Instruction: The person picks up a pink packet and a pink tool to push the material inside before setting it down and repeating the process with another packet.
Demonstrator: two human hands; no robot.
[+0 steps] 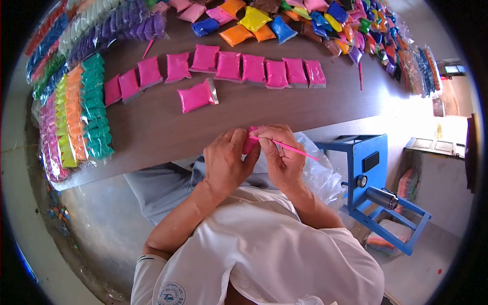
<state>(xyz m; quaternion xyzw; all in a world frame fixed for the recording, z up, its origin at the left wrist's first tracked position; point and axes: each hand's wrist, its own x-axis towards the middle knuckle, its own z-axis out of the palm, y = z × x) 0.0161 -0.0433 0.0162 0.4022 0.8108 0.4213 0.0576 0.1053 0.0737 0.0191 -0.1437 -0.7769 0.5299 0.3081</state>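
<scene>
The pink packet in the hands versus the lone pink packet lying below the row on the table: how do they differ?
The held pink packet is pinched between left hand and right hand, mostly hidden; the lone pink packet lies free on the table, fully visible. A thin pink strip crosses the held one; none touches the lone one. The lone packet shows a clear end flap. Both are bright pink.

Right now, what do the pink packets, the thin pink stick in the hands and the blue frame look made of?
Pink packets: clear glossy plastic film over what looks like pink powder; glare and a clear sealed edge show.
Pink stick: probably smooth plastic, thin and evenly coloured; hard to confirm.
Blue frame: apparently painted metal, with flat square-edged members and a bare grey cylinder.
</scene>
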